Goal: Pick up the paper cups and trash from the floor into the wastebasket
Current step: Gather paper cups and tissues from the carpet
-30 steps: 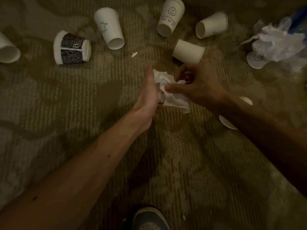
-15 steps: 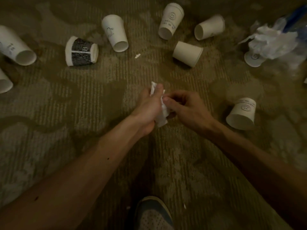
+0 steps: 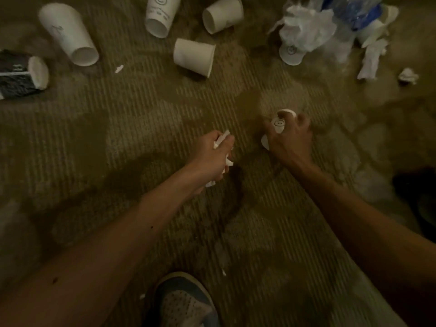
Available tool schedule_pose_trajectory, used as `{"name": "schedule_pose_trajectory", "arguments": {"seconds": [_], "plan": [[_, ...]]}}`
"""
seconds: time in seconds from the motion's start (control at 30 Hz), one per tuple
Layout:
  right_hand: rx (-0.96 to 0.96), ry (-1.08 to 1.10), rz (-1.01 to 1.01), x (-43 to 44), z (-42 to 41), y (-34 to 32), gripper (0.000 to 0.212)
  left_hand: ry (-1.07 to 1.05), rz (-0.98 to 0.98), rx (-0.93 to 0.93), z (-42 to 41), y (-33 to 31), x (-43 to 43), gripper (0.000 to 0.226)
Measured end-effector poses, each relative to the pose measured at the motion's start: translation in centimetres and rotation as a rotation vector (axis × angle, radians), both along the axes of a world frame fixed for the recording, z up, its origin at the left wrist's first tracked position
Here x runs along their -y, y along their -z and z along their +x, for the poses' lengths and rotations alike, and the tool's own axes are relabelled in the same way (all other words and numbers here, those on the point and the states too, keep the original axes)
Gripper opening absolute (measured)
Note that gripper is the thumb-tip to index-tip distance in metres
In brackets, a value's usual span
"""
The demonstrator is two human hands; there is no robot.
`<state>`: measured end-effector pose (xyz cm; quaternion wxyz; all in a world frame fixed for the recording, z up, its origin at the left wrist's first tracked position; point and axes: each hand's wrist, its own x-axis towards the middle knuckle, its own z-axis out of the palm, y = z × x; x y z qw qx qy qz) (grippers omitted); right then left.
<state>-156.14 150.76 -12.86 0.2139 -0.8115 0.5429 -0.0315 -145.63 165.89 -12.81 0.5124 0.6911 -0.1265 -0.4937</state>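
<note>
Left hand (image 3: 218,154): fingers curled round a crumpled tissue (image 3: 223,140), held above the carpet floor (image 3: 141,138).
Right hand (image 3: 291,140): reaches down with its fingers wrapped over a smiley-face paper cup (image 3: 278,125), which looks to be at floor level.
Hands: apart, each clamped on its own item, the right one further forward.
Gripped cup's axis: seems to run away from the person, but it is mostly hidden under the fingers.
Nearest loose cup: a plain paper cup (image 3: 194,56) lies on its side ahead and to the left of both hands. Its long axis runs left to right, with the mouth to the right. The left hand is nearer.
Trash heap (image 3: 306,27): far right and ahead, on the right hand's side.
Wastebasket: not in view.
Judgement: both hands are full, so unloading probably comes before another pick.
</note>
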Motion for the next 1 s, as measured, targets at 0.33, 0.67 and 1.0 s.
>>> {"name": "schedule_pose_trajectory", "arguments": {"seconds": [0.33, 0.67, 1.0], "plan": [[0.428, -0.119, 0.56, -6.3, 1.0, -1.6, 0.036, -0.011, 0.129, -0.009, 1.8, 1.5, -4.7, 0.031], [0.648, -0.219, 1.069, -23.0, 9.1, -3.5, 0.026, -0.143, 0.288, -0.121, 7.9, -4.8, -22.3, 0.069], [0.47, -0.918, 1.34, -47.8, 15.6, -11.4, 0.026, -0.352, 0.49, 0.236, 7.0, -18.7, -50.6, 0.06]]}}
